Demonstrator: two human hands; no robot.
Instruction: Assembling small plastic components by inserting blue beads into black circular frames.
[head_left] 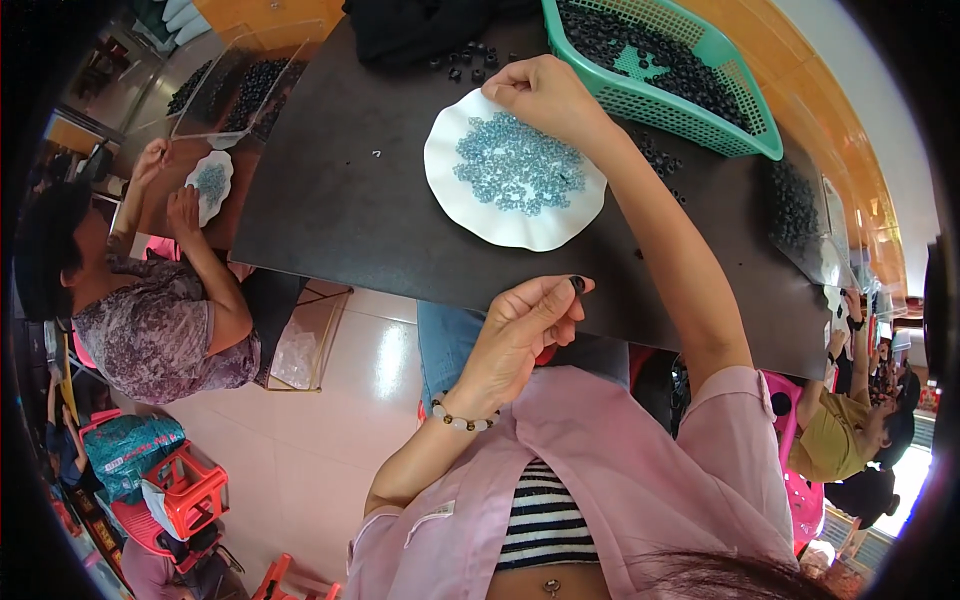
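Note:
A small black part (577, 285) is pinched between the thumb and forefinger of my left hand (515, 335), just off the table's near edge. Farther away lies a white wavy-edged plate (450, 207) with a heap of small clear bluish pieces (525, 165) on it. My right hand (545, 95) reaches over the plate's far side. Its thumb and forefinger are pressed together at the plate's far-left rim. Whether they grip the rim or a tiny piece cannot be seen.
A green basket (655, 95) of black parts stands beyond the plate, to the right. Loose black parts (470, 62) lie near a dark cloth (425, 25). More fill a clear container (800, 220) at right. A co-worker (165, 310) sits left with another white plate (218, 170). Red stools (185, 490) stand behind.

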